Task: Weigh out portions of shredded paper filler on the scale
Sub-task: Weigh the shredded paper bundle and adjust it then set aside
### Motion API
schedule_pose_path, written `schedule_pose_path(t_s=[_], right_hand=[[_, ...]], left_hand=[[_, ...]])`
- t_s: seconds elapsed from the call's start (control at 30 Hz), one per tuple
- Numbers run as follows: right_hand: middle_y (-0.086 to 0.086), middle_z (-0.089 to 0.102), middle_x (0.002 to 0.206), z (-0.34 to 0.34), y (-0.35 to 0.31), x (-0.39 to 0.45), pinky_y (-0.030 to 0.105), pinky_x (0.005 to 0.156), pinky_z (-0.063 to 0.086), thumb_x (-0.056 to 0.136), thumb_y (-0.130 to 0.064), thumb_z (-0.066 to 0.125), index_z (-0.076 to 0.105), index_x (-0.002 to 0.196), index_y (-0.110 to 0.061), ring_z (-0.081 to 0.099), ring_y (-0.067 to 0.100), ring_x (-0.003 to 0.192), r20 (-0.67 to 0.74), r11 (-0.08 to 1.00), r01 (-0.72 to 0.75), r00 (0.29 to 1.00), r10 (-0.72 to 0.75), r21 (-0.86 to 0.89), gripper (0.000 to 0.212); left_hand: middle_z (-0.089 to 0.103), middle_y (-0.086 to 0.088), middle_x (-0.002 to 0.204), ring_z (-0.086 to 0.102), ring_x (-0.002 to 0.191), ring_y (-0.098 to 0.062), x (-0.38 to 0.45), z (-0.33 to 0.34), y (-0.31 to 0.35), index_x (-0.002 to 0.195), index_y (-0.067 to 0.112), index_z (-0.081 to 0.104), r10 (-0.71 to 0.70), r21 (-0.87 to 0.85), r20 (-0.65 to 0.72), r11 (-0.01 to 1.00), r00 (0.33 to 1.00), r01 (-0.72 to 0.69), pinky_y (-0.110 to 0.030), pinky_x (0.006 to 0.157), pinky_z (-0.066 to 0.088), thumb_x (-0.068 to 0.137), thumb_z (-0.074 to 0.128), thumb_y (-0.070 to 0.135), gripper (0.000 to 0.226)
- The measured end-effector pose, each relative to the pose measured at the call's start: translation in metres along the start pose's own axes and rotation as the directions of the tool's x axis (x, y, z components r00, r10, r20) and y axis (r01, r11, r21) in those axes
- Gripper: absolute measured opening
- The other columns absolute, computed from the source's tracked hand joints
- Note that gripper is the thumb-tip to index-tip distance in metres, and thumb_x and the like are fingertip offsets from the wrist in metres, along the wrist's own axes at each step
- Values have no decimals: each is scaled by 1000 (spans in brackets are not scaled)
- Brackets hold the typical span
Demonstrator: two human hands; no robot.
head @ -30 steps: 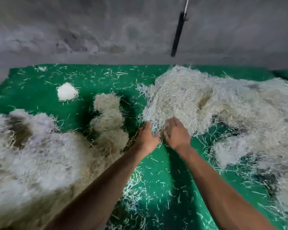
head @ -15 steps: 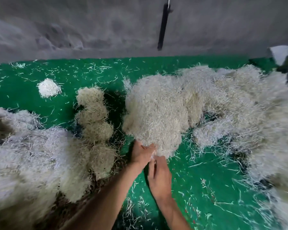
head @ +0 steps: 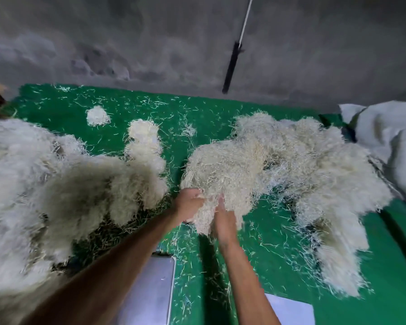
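A big heap of pale shredded paper filler (head: 279, 160) lies on the green mat (head: 279, 266) at centre right. My left hand (head: 189, 205) and my right hand (head: 223, 221) both grip a clump of filler (head: 206, 219) at the heap's near edge, pulling it off the pile. The scale's steel platform (head: 150, 289) shows at the bottom centre, below my left forearm, with nothing on its visible part. A second large mass of filler (head: 45, 184) covers the left side.
Rounded wads of filler (head: 143, 139) line up at centre left and a small white wad (head: 97, 116) lies further back. A white sack (head: 389, 146) sits at the right. A pale sheet (head: 291, 310) lies at bottom right. The grey wall has a black hanging handle (head: 231, 66).
Both hands have drawn back toward me with a clump of filler gripped between them. The view has tilted down, bringing the scale platform and pale sheet into sight.
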State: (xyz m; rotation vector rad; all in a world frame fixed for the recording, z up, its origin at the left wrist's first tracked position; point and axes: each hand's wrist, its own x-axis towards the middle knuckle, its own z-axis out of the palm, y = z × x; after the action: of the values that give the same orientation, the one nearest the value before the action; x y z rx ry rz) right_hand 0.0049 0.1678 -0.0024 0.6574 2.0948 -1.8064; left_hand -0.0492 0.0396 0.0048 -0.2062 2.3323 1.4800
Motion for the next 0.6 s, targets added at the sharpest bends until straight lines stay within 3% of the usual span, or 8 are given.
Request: schedule_pose_path(t_s=[0.03, 0.07, 0.13, 0.17, 0.27, 0.4, 0.53, 0.6], right_hand=[[-5, 63, 106, 0, -15, -1, 48, 111, 47, 86, -87, 30, 58, 119, -29, 65, 10, 89, 132, 975, -55, 991, 26, 217, 72], [3, 68, 111, -2, -27, 1, 47, 107, 50, 91, -83, 32, 62, 125, -26, 71, 14, 96, 252, 901, -117, 968, 9, 418, 73], [18, 47, 154, -7, -50, 6, 58, 118, 35, 101, -72, 29, 48, 150, -21, 52, 31, 138, 304, 776, -205, 953, 18, 596, 73], [15, 35, 161, -12, -62, 7, 63, 118, 29, 102, -70, 28, 41, 154, -21, 39, 37, 146, 258, 776, -225, 962, 83, 589, 73], [22, 63, 129, -26, -90, 19, 64, 100, 44, 101, -67, 35, 63, 120, -17, 56, 40, 121, 243, 740, -247, 963, 116, 626, 60], [12, 61, 117, -37, -118, 53, 40, 105, 45, 111, -22, 37, 41, 150, -2, 57, 35, 125, -47, 874, -69, 993, 104, 482, 44], [21, 57, 127, -43, -126, 77, 28, 98, 49, 92, 8, 62, 44, 142, 6, 60, 32, 117, -196, 983, -129, 969, 153, 134, 53], [22, 56, 132, -45, -135, 76, 32, 106, 49, 95, -5, 66, 46, 139, 4, 57, 34, 123, -209, 948, -114, 961, 181, 296, 50]], left_hand=[[56, -4, 92, 46, 42, 7, -1, -7, 12, 110, 5, 63, 51, 24, 23, 998, 998, -51, -15, 38, 33, 99, 58, 10, 13], [57, -4, 103, 43, 38, 6, -2, -14, 24, 121, 5, 62, 89, 55, 52, 994, 995, -92, -15, 36, 32, 101, 57, 13, 23], [52, -4, 139, 47, 44, 6, -3, -30, 48, 144, 12, 49, 165, 159, 115, 970, 979, -182, -15, 39, 37, 103, 53, 19, 42], [43, -1, 151, 48, 47, 6, -4, -37, 60, 149, 17, 45, 187, 213, 150, 953, 971, -216, -14, 41, 39, 103, 53, 20, 47], [33, 1, 160, 46, 41, 7, -12, -48, 91, 152, 20, 40, 172, 293, 188, 930, 967, -223, -13, 40, 37, 100, 53, 10, 55], [37, 0, 158, 46, 44, 4, -21, -56, 122, 148, 22, 46, 161, 214, 67, 962, 985, -172, -14, 42, 37, 93, 49, -4, 61], [54, -11, 143, 38, 38, 0, -23, -59, 132, 138, 17, 58, 169, 99, -50, 982, 984, -164, -20, 39, 31, 94, 46, -7, 52], [65, -11, 120, 38, 42, -3, -21, -65, 129, 137, 13, 60, 157, 60, -139, 987, 978, -150, -20, 39, 29, 96, 45, -6, 48]])
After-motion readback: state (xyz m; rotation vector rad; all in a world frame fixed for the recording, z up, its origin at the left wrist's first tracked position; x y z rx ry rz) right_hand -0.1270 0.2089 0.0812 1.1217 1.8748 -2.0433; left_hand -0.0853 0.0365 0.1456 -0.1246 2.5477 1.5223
